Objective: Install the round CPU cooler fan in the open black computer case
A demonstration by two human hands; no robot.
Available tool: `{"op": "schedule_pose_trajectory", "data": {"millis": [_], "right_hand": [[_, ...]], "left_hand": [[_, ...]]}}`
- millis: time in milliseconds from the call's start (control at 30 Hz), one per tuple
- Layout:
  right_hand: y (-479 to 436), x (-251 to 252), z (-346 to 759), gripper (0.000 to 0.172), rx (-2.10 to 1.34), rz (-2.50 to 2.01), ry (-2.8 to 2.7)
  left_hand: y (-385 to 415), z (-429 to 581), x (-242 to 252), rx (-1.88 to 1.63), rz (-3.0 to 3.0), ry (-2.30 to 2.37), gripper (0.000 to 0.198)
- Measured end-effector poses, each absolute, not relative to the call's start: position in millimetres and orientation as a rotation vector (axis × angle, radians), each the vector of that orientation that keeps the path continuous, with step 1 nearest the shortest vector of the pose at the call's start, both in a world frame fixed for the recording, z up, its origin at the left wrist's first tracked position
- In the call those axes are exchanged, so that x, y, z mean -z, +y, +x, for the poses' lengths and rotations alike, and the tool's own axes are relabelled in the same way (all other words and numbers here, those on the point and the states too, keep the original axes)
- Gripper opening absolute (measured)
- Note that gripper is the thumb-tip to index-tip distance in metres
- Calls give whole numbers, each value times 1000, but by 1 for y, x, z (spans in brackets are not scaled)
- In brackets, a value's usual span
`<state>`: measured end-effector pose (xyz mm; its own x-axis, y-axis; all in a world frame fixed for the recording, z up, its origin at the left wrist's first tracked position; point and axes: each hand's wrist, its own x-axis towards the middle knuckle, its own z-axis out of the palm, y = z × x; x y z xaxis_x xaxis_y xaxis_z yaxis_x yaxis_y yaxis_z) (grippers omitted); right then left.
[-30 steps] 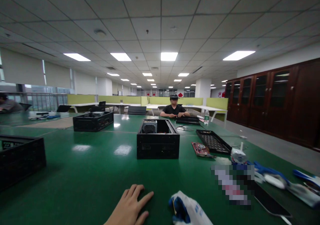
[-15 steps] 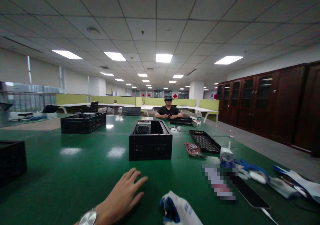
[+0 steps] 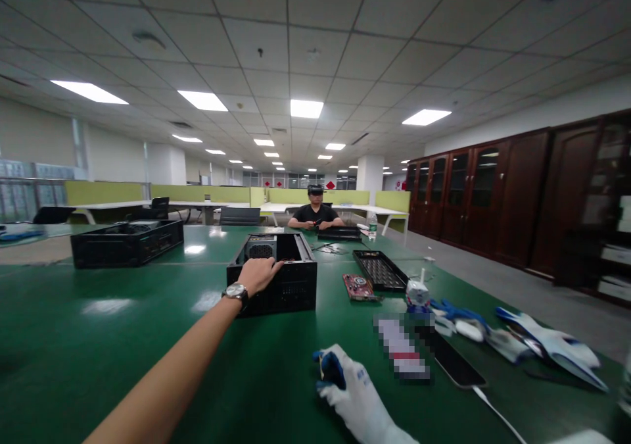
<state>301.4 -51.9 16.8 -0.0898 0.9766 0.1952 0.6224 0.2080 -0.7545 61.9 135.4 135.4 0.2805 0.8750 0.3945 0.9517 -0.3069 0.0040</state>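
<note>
An uncovered black computer case (image 3: 283, 289) sits on the green table, with a grey power supply (image 3: 260, 245) inside. My bare left hand (image 3: 257, 275), a watch at its wrist, grips the case's near upper edge. The fingers hook over the rim, so their tips are hidden. In a white and blue glove, my right hand (image 3: 338, 375) is held nearer to me, its fingers curled. Something thin and yellowish shows between them, too small to name. A red circuit board (image 3: 359, 287) and a black case panel (image 3: 380, 271) lie right of the case.
Another computer case (image 3: 125, 243) stands at the left. To the right lie a phone (image 3: 456, 358) with a white cable, a blurred packet (image 3: 401, 350) and gloves (image 3: 547, 339). Across the table sits a person (image 3: 316, 215) near a bottle (image 3: 373, 225).
My left hand has reached forward from above the table onto the case's near edge. The gloved right hand has come further into view, still curled. The view has swung slightly right.
</note>
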Motion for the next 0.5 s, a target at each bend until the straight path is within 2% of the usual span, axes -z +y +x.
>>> {"op": "schedule_pose_trajectory", "data": {"millis": [233, 333, 500], "right_hand": [[-38, -34, 323, 29, -600, -1334, -1447], [-31, -49, 342, 39, -555, -1241, -1280], [-25, -67, 367, 51, -576, -1076, -1036]], "left_hand": [[66, 57, -137, 379, -2257, -1656, 32], [3, 45, -133, 346, -2310, -1599, 42], [-113, 2, -107, 242, -2484, -1437, 49]]}}
